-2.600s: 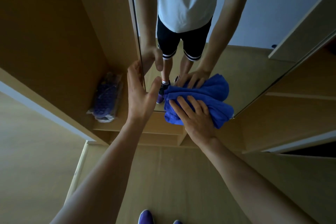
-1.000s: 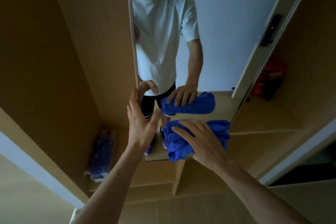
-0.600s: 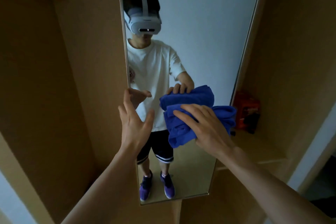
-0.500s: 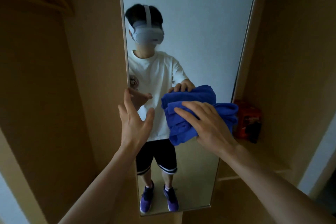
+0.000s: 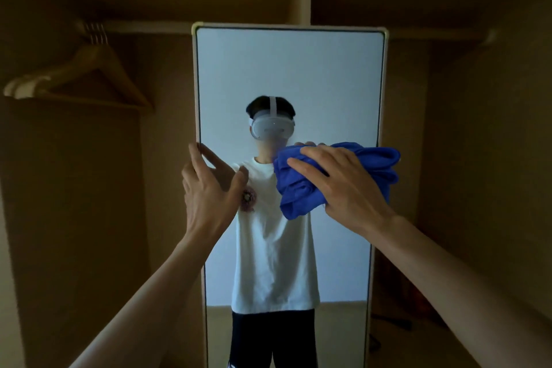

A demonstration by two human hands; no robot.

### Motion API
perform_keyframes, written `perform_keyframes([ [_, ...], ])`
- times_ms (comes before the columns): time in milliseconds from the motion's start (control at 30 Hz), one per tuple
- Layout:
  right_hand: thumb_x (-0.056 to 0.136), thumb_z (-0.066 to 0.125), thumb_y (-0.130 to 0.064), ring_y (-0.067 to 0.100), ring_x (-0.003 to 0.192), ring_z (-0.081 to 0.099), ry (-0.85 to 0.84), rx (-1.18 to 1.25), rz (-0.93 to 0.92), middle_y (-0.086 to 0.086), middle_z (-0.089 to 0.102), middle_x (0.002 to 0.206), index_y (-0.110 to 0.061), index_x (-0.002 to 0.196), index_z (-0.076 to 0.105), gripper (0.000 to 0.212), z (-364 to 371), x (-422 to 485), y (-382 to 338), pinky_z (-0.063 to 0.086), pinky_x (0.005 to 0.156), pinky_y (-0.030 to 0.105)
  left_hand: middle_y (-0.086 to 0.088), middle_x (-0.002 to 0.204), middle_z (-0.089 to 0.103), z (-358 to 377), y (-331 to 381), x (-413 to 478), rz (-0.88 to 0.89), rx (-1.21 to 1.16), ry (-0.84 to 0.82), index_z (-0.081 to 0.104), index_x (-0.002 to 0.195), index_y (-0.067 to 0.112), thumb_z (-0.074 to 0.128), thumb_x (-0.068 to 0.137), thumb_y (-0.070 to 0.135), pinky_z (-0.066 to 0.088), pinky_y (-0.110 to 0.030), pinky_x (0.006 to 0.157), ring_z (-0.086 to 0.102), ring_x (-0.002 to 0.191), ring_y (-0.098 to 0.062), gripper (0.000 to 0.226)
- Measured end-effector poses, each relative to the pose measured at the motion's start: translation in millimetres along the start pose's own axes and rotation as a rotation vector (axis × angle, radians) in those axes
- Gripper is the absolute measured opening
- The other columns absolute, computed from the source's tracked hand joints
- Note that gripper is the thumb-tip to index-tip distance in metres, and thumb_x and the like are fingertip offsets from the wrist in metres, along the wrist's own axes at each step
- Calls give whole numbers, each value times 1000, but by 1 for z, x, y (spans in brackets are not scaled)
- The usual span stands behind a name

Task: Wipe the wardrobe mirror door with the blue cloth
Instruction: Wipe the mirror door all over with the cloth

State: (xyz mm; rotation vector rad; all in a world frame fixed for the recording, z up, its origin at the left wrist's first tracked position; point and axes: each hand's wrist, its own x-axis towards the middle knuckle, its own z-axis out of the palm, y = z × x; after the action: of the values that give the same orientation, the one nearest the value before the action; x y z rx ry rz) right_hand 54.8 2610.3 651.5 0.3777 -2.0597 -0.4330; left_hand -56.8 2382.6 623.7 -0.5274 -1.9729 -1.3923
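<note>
The blue cloth (image 5: 295, 185), bunched into thick folds, sits against the right half of the wardrobe mirror door (image 5: 298, 75) at about the height of my reflected shoulder, and its far end hangs over the door's right edge. My right hand (image 5: 340, 185) lies on top of it with the fingers spread and nearly straight, pressing it to the glass rather than clutching it. My left hand (image 5: 209, 191) is spread too, fingertips up along the door's left frame and thumb reaching toward the glass; whether the thumb actually touches the pane I cannot tell. The wipe looks under way, with the upper stretch of glass above the cloth yet to be covered. To do this well I judge I should flatten the wad so a broad face meets the mirror, bear down evenly through the palm, and run overlapping passes right into the top corners. The bracing hand should hold the frame only, since a swinging door or a thumbprint would undo the work. Wooden hangers (image 5: 86, 75) hang in the dim wardrobe bay to the left.
</note>
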Motion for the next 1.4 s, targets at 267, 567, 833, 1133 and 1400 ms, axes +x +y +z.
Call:
perform_keyframes([
  [267,71,74,0,34,125,50,149,-124,-62,12,51,142,-13,142,52,76,-20,55,48,39,105,49,-18,151,33,0,46,31,28,50,81,-1,162,29,53,79,63,36,-58,113,34,139,-35,106],
  [567,76,73,-6,35,126,46,256,-246,-44,12,50,142,-15,142,50,71,-53,108,97,37,105,49,-19,161,24,-10,83,79,94,161,180,-5,163,19,55,87,63,33,-55,114,26,147,-40,107],
  [833,73,70,1,36,126,46,271,-297,-4,11,49,142,-16,142,50,73,-70,143,128,37,104,50,-20,157,30,5,94,88,69,216,240,-4,163,19,44,76,75,39,-56,110,32,143,-42,114],
  [1133,73,73,-6,33,124,49,265,-278,6,7,52,139,-19,137,53,69,-66,156,133,38,102,49,-22,155,35,9,95,94,56,255,300,-2,163,19,41,78,78,43,-57,108,39,140,-42,112],
  [1400,69,74,-11,29,121,50,278,-203,22,2,56,132,-22,134,56,68,-65,159,136,36,100,46,-22,157,33,10,91,97,59,241,296,-2,163,21,40,80,75,42,-57,109,35,143,-42,108],
])
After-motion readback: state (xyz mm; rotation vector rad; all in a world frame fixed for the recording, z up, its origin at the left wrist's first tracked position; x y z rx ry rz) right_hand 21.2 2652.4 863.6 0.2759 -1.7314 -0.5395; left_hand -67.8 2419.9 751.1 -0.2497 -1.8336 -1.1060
